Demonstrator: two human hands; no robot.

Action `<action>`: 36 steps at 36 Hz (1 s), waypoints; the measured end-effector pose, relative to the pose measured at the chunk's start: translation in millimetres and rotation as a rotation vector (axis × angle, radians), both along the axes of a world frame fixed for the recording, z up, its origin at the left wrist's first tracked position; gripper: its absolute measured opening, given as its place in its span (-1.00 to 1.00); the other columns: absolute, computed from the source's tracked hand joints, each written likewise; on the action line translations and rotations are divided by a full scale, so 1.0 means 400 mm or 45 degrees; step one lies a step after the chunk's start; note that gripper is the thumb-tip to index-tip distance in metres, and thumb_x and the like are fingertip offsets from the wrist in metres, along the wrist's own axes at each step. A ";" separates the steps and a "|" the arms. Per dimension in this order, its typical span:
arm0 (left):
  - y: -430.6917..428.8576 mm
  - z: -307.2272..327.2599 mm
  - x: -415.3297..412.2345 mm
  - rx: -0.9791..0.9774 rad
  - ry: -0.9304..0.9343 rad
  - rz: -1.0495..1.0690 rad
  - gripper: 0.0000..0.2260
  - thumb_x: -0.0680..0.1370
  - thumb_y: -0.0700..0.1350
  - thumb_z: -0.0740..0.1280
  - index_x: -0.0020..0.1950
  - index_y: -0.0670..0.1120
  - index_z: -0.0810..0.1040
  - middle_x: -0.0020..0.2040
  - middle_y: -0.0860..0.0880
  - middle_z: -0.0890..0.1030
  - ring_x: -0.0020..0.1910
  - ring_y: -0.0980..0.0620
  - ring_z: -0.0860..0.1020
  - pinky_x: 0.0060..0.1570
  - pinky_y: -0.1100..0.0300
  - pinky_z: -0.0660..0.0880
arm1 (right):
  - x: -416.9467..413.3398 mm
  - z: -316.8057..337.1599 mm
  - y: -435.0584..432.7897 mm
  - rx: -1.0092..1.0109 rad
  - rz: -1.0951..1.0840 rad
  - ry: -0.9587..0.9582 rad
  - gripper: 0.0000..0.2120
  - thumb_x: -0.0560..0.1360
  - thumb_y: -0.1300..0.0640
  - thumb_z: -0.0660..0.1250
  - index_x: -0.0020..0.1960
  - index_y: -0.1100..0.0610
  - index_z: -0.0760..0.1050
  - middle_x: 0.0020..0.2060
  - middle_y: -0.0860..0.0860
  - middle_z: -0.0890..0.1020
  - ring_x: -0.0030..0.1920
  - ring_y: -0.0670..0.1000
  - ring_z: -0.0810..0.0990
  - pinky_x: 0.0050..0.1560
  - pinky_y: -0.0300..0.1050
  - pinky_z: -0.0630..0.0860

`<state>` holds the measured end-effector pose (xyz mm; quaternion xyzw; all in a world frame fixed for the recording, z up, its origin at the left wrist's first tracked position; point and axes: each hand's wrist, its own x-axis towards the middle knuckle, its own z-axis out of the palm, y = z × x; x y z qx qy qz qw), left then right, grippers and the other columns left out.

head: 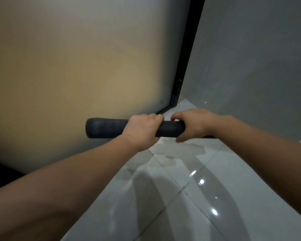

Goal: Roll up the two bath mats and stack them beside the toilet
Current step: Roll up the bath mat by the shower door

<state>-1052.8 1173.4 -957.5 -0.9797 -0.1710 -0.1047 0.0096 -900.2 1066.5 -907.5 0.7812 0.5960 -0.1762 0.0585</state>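
A dark grey bath mat (104, 128), rolled into a tight horizontal tube, is held in the air in front of a frosted glass panel. My left hand (142, 130) grips it around the middle from above. My right hand (193, 124) wraps its right end, fingers curled under. The roll's left end sticks out free. No second mat and no toilet are in view.
The frosted glass panel (76, 66) with a black frame (186, 66) fills the left. A grey wall (250, 58) stands on the right. Glossy white floor tiles (189, 197) with wet patches lie below my arms. A dark shape (0, 173) sits at the left edge.
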 end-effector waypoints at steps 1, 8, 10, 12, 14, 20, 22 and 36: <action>-0.003 0.001 0.002 0.002 -0.015 0.018 -0.69 0.46 0.07 0.30 0.16 0.02 0.38 0.07 0.02 0.56 -0.01 -0.07 0.56 -0.22 0.09 0.34 | 0.004 0.002 0.001 0.001 -0.028 0.045 -0.60 0.29 -0.11 0.48 0.06 -0.07 0.45 -0.12 -0.08 0.60 -0.11 0.04 0.56 -0.26 -0.13 0.38; -0.014 0.010 0.024 -0.291 0.119 0.080 -0.50 0.37 0.19 0.38 0.21 0.02 0.35 0.04 0.05 0.58 -0.01 -0.06 0.56 -0.19 0.13 0.34 | 0.004 -0.031 -0.030 0.296 0.186 -0.383 -0.85 0.38 0.00 0.34 -0.10 -0.06 0.39 -0.28 -0.12 0.49 -0.23 0.00 0.54 -0.27 -0.12 0.35; -0.017 0.011 0.027 -0.445 0.200 0.079 -0.56 0.36 0.17 0.40 0.15 0.04 0.42 -0.03 0.05 0.60 -0.06 -0.05 0.57 -0.20 0.15 0.38 | 0.003 -0.050 -0.037 0.407 0.295 -0.495 -0.85 0.40 0.02 0.32 -0.07 0.00 0.41 -0.25 -0.08 0.49 -0.20 0.04 0.55 -0.27 -0.10 0.31; -0.017 0.004 0.027 -0.483 0.204 0.068 -0.66 0.37 0.13 0.39 0.06 0.04 0.46 -0.08 0.05 0.60 -0.09 -0.03 0.57 -0.22 0.16 0.39 | 0.003 -0.065 -0.038 0.480 0.353 -0.533 -0.83 0.40 0.05 0.33 -0.04 0.05 0.43 -0.21 -0.02 0.56 -0.20 0.08 0.56 -0.28 -0.09 0.31; -0.014 -0.006 0.024 -0.443 0.164 0.065 -0.71 0.38 0.10 0.37 0.04 0.04 0.47 -0.09 0.05 0.60 -0.11 -0.03 0.56 -0.22 0.15 0.40 | 0.004 -0.064 -0.035 0.437 0.343 -0.486 -0.79 0.40 0.03 0.33 0.00 0.04 0.42 -0.16 -0.01 0.58 -0.17 0.08 0.56 -0.25 -0.09 0.33; 0.001 -0.035 -0.023 -0.399 0.119 0.053 -0.73 0.41 0.09 0.35 0.05 0.04 0.46 -0.05 0.05 0.59 -0.11 -0.03 0.56 -0.22 0.13 0.41 | 0.038 -0.006 -0.022 -0.002 0.124 -0.180 -0.68 0.29 -0.08 0.46 -0.01 -0.08 0.47 -0.20 -0.11 0.56 -0.17 -0.01 0.52 -0.22 -0.12 0.38; -0.005 -0.041 -0.055 -0.422 0.142 0.071 -0.74 0.41 0.10 0.35 0.04 0.05 0.45 -0.06 0.06 0.59 -0.11 -0.01 0.56 -0.22 0.13 0.42 | 0.031 -0.015 -0.017 -0.055 0.129 -0.123 -0.66 0.26 -0.12 0.48 -0.03 -0.09 0.47 -0.22 -0.12 0.55 -0.18 -0.02 0.52 -0.21 -0.11 0.41; -0.001 0.023 -0.412 -0.479 0.354 0.614 -0.68 0.41 0.09 0.39 0.10 0.05 0.43 0.02 0.03 0.57 -0.02 -0.03 0.55 -0.14 0.09 0.46 | -0.264 -0.073 0.179 0.091 0.637 0.021 -0.69 0.25 -0.14 0.44 -0.11 -0.11 0.42 -0.30 -0.12 0.52 -0.26 -0.04 0.51 -0.28 -0.12 0.38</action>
